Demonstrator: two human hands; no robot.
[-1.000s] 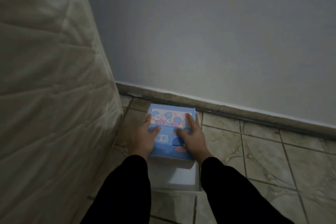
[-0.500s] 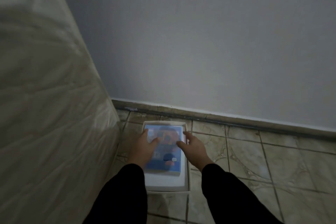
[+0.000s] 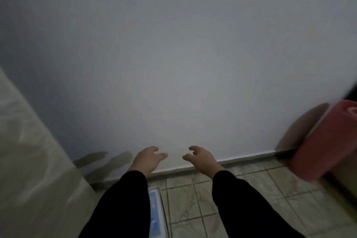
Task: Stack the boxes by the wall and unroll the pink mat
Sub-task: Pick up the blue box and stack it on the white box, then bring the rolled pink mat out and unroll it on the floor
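Observation:
The blue patterned box (image 3: 155,216) lies on a white box on the tiled floor, mostly hidden behind my left sleeve. My left hand (image 3: 147,158) and my right hand (image 3: 201,157) hover empty in front of the wall, fingers loosely spread, well above the boxes and apart from them. A rolled pink mat (image 3: 324,145) leans against the wall at the far right, blurred and partly cut off by the frame edge.
A plastic-wrapped mattress (image 3: 29,160) stands upright along the left side. The grey wall (image 3: 173,54) fills most of the view, with a skirting strip (image 3: 241,160) at its foot. Beige tiled floor (image 3: 197,208) lies between the boxes and the mat.
Both hands have let go of the blue box and risen off it. The view has swung up and to the right, bringing the pink mat into sight.

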